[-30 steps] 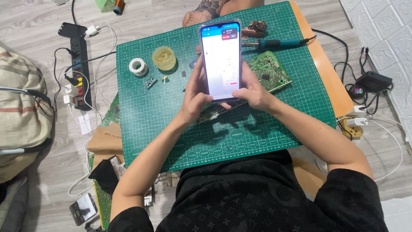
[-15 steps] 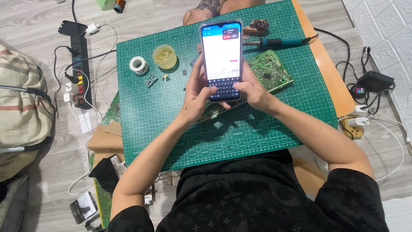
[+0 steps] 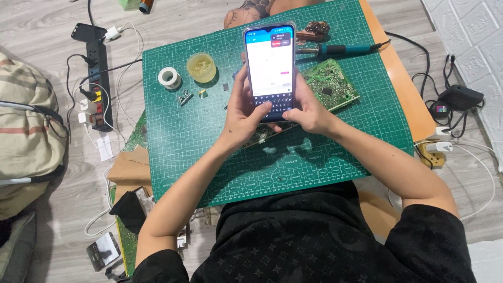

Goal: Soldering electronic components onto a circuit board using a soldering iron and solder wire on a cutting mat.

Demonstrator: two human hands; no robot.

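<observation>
Both hands hold a smartphone [image 3: 270, 57] upright over a green cutting mat [image 3: 209, 152]. My left hand [image 3: 245, 116] grips its lower left edge, thumb on the on-screen keyboard. My right hand [image 3: 309, 111] cups the lower right edge, its thumb also on the keys. The screen is mostly white with a keyboard at the bottom. A green circuit board [image 3: 331, 84] lies on the mat just right of the phone, partly hidden by my right hand.
On the mat sit a soldering iron [image 3: 340, 50], a yellow flux jar [image 3: 201, 66], a white tape roll [image 3: 169, 77] and small metal parts [image 3: 184, 97]. A power strip [image 3: 94, 78] with cables lies on the floor at left, a bag [image 3: 26, 126] beside it, chargers [image 3: 456, 97] at right.
A keyboard has come up on the phone screen, and both thumbs have moved onto it. The phone sits slightly lower in my hands than before.
</observation>
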